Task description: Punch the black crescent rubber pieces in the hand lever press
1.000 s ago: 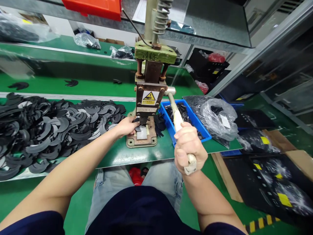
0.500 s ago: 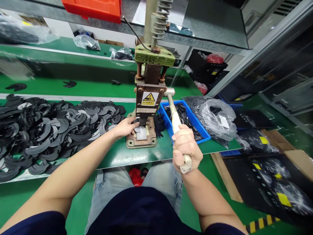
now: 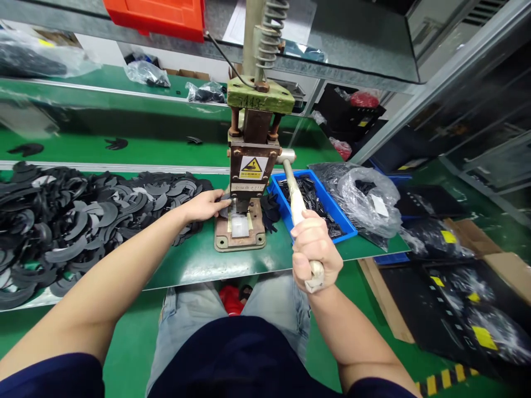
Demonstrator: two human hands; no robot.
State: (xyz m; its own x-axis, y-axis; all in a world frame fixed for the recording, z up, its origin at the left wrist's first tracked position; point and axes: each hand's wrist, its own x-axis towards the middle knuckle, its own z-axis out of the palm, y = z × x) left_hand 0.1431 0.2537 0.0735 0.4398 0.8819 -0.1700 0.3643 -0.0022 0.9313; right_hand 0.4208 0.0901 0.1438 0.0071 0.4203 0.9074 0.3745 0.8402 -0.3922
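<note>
Where the right hand (image 3: pixel 317 254) is: at the near end of the lever (image 3: pixel 295 198), fingers wrapped tightly around its pale grip.
Left hand (image 3: pixel 203 205): just left of the press (image 3: pixel 255 150), thumb and fingertips narrowed on a black piece (image 3: pixel 225 210).
Black piece: over the left edge of the press base (image 3: pixel 219 242), partly hidden by the fingers.
Bench (image 3: pixel 199 265): green, with the base on it; a pale metal plate (image 3: pixel 239 226) lies near the base's front.
Heap (image 3: pixel 99 215): curved black parts, piled across the bench on the left.
Blue bin (image 3: pixel 344 236): right of the press, small black parts inside.
Clear bag (image 3: pixel 369 193): just right of the bin.
Loose parts (image 3: pixel 116 144): three dark ones, beyond the heap.
Red bin (image 3: pixel 155 19): far left, at the shelf (image 3: pixel 365 44).
</note>
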